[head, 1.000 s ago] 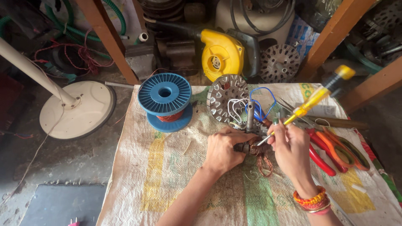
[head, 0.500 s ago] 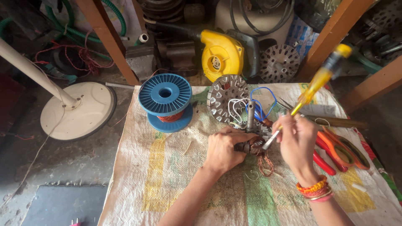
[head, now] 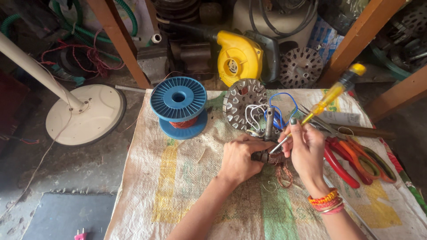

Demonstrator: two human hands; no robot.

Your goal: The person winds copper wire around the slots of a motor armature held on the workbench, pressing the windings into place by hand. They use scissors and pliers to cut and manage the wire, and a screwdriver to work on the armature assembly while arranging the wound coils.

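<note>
Woven sack cloth (head: 187, 191) covers the floor of a crowded workshop. At far left stands a white round fan base (head: 84, 114), then a blue spool (head: 179, 103) of copper wire. Next, the left hand (head: 240, 158) is closed tight around a small dark part with copper wire (head: 267, 157), pressed on the cloth. The right hand (head: 307, 149) grips a yellow screwdriver (head: 327, 98), its tip touching that part. It looks like the wire is being picked out; the next poke needs a steady, gentle push. Red pliers (head: 340, 162) lie at right.
</note>
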